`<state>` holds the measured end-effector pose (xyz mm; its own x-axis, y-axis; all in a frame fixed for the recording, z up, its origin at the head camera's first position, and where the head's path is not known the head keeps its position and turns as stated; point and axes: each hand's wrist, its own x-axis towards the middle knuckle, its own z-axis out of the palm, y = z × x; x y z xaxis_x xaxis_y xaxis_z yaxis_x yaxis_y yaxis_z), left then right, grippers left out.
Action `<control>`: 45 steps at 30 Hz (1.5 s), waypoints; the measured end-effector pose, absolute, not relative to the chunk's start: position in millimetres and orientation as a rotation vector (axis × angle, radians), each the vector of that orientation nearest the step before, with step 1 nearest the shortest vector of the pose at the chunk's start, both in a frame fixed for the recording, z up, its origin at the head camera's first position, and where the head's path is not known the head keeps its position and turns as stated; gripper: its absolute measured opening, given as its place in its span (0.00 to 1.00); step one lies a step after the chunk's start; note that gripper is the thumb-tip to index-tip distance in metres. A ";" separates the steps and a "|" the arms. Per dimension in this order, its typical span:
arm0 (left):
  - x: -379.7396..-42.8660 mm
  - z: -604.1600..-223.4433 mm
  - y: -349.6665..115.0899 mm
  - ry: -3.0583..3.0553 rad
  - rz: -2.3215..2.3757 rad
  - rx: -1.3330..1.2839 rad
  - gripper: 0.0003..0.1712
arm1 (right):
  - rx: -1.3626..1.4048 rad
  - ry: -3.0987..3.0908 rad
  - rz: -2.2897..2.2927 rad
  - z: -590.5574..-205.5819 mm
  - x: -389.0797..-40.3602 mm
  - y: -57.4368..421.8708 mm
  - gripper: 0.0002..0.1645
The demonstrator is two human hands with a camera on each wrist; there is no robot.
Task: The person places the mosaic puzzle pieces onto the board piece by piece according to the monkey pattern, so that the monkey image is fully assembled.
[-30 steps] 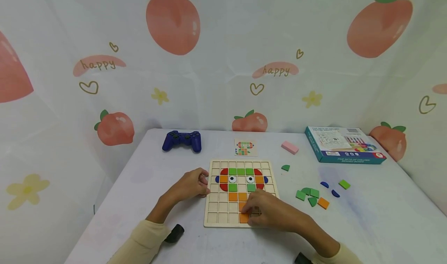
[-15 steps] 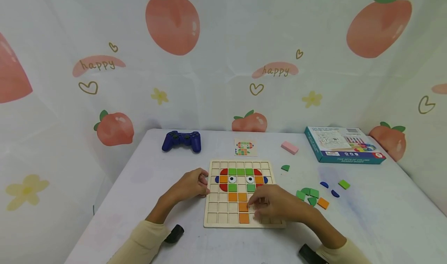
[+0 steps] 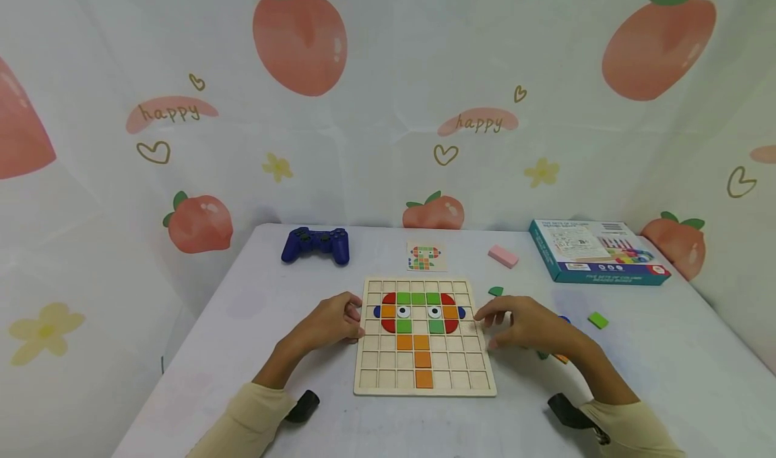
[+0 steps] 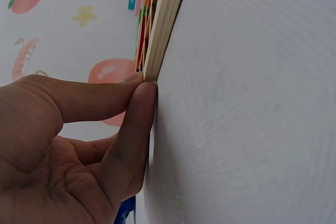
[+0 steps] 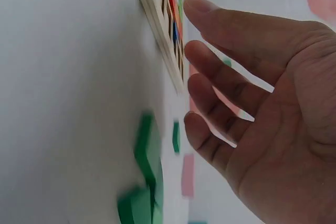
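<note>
A wooden grid board point(image 3: 388, 360) lies flat on the table, with red, green, orange and blue tiles and two eye tiles set in its cells. Orange tiles point(image 3: 422, 360) run down its middle. My left hand point(image 3: 332, 320) is at the board's left side; in the left wrist view its thumb and finger pinch the wooden edge point(image 4: 157, 51). Over the board's right side, my right hand point(image 3: 527, 323) holds nothing, its fingers loosely bent and apart. Beyond its fingertips in the right wrist view lie loose green tiles point(image 5: 148, 140), partly hidden behind this hand in the head view.
A pattern card point(image 3: 426, 257) lies behind the board, with a pink block point(image 3: 503, 256) to its right. At the back stand a blue game controller point(image 3: 315, 244) and a boxed game point(image 3: 600, 252). A green square tile point(image 3: 597, 320) lies at right.
My right hand has moved from the lower middle of the board up and right to its right edge. The orange tile at the bottom is now uncovered. My left hand has stayed put.
</note>
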<state>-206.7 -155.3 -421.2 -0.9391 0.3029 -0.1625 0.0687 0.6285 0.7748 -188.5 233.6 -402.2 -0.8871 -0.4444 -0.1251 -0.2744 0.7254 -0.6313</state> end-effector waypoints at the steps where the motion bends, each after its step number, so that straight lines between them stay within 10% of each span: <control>1: -206.8 -421.2 -155.2 2.573 1.211 0.295 0.29 | -0.561 2.664 -0.906 -401.7 -189.7 238.9 0.26; 45: -205.8 -421.8 -155.5 2.574 1.210 0.301 0.30 | -0.250 2.643 -0.867 -407.1 -198.9 337.6 0.27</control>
